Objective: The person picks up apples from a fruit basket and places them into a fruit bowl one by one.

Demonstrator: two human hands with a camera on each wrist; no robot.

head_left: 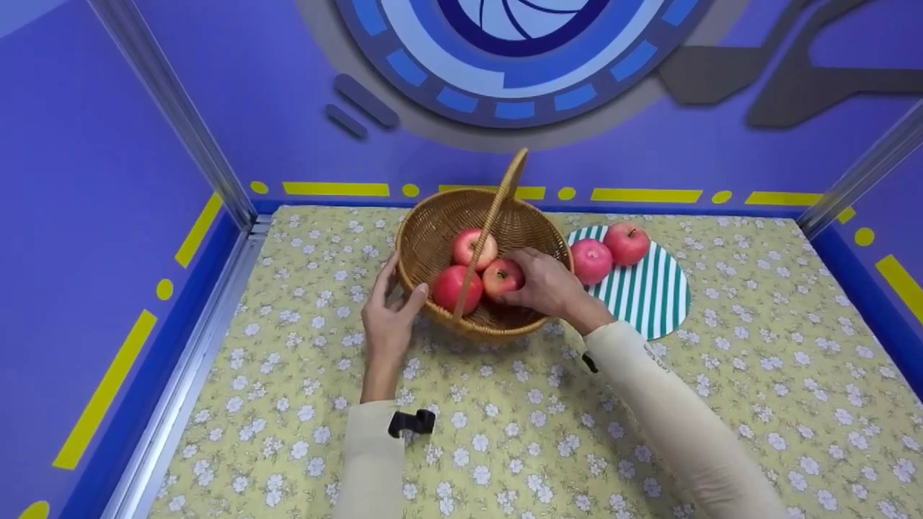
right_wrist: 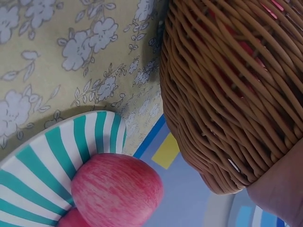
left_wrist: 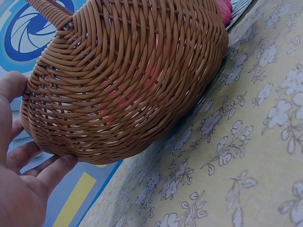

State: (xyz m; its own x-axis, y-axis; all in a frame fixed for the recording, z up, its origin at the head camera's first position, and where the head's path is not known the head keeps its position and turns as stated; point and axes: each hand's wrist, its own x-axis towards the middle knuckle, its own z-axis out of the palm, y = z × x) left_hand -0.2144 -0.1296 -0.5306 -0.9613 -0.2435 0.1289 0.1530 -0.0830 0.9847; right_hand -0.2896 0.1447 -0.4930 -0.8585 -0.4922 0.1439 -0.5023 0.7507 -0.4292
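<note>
A brown wicker basket (head_left: 433,216) with a tall arched handle (head_left: 513,169) stands toward the back of the table. Inside it are three red apples, one at the back (head_left: 472,249), one at the front left (head_left: 456,290) and one at the right (head_left: 499,280). My right hand (head_left: 551,285) reaches over the right rim and grips the right apple; in the right wrist view the basket wall hides most of this hand. At the left rim my left hand (head_left: 389,313) holds the basket, thumb and fingers spread along its side (left_wrist: 35,172).
To the basket's right lies a green-and-white striped plate (head_left: 649,295) bearing two apples, a pinkish one (head_left: 593,262) beside a redder one (head_left: 626,244). A floral cloth (head_left: 497,447) covers the table. Blue panels (head_left: 274,108) rise behind and at both sides.
</note>
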